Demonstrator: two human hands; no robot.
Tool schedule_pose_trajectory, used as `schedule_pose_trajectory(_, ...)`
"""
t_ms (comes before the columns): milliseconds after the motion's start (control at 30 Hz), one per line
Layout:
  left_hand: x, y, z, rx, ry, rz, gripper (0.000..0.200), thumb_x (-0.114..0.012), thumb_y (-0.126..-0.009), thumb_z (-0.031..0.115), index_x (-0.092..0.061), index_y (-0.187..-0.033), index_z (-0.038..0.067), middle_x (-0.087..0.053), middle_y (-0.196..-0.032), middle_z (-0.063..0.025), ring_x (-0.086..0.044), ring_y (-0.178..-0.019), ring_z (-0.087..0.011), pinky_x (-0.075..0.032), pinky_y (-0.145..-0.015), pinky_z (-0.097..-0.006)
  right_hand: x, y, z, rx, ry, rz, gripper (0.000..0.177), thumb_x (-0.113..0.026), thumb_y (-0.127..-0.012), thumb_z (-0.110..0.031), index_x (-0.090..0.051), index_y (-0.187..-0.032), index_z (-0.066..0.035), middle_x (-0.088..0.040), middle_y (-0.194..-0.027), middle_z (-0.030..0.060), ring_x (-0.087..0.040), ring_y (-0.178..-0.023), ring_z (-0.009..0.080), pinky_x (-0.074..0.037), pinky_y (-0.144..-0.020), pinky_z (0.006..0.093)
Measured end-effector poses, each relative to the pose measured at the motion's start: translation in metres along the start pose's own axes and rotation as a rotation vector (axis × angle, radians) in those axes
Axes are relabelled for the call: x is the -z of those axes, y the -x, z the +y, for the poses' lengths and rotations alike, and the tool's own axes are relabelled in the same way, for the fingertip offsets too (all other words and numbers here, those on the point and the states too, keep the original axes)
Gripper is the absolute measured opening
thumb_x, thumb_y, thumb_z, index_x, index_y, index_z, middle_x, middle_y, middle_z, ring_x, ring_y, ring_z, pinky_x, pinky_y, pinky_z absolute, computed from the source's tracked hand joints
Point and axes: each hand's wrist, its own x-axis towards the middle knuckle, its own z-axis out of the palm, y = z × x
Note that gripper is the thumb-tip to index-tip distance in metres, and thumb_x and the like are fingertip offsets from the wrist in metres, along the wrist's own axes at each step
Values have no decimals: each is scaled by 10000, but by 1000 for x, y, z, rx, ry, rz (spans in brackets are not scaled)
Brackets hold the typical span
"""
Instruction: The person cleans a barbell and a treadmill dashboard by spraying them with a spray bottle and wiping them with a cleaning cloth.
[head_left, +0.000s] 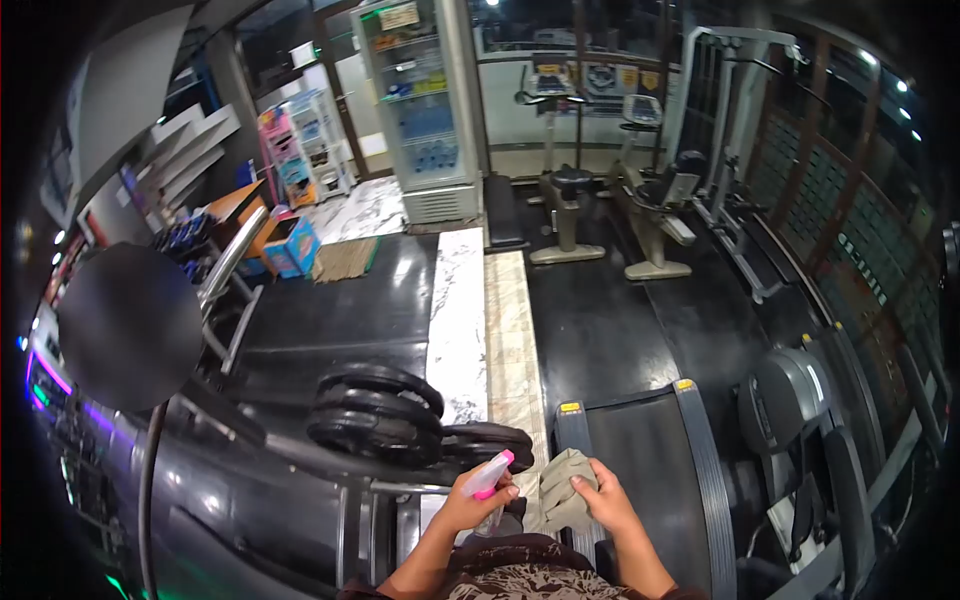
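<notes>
I have the black gym floor (340,310) spread widest across my view, split by a pale marble strip (458,320) running away from me. On the right of that strip sits a treadmill (650,460), its dark belt framed by side rails with yellow-marked ends. At the back I see a glass-door fridge (425,110) holding bottles, and to its right two exercise bikes (567,215) stand next to each other. Left of the strip, black weight plates (375,415) lie stacked, with more just beside them.

Nearest me, both hands are low in front of the patterned shirt (540,582), apart from each other. The right hand (610,503) has its grip closed on a folded beige cloth (566,490), thumb across the face, the cloth hanging near the treadmill's left rail. The left hand (465,510) has its grip wrapped around a spray bottle (488,478) with a pink nozzle, tilted to the right; its lower body appears to be clear, though dark clothing behind makes that hard to read.
</notes>
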Motion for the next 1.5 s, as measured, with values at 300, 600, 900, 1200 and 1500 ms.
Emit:
schedule_pose_trajectory(300,-20,95,6,90,19,204,370,-775,-873,107,-631,-1202,19,-669,-1035,-8,-600,-923,-88,-490,-836,-260,-40,26,46,-77,-49,-247,330,-658,-964,-167,-587,-1227,20,-664,-1115,59,-584,-1012,124,-477,-897,279)
schedule_pose_trajectory(600,-19,131,1,69,-81,319,241,-803,-846,105,-640,-996,8,-657,-884,-14,-602,-811,-94,-498,-751,-277,-58,41,52,-89,-17,-368,353,-663,-960,-171,-580,-1237,32,-666,-1121,62,-591,-1024,125,-476,-907,278)
schedule_pose_trajectory(900,-9,152,-18,157,11,274,281,-789,-873,191,-651,-1060,33,-642,-911,-24,-595,-873,-117,-489,-811,-282,-60,31,48,-174,1,-344,324,-655,-966,-180,-593,-1210,24,-674,-1089,57,-589,-999,121,-476,-897,276)
schedule_pose_trajectory(1200,28,157,-33,132,88,389,264,-795,-862,174,-651,-1035,35,-634,-878,-14,-578,-828,-103,-484,-776,-268,-100,9,42,-187,137,-402,344,-669,-956,-202,-598,-1200,31,-681,-1063,65,-585,-988,120,-480,-879,279)
schedule_pose_trajectory(1500,102,175,-4,5,114,457,240,-797,-857,124,-654,-1023,26,-627,-882,4,-571,-814,-78,-481,-745,-250,-183,-29,23,-143,132,-526,330,-660,-965,-186,-595,-1222,10,-660,-1102,47,-575,-1002,109,-470,-890,275)
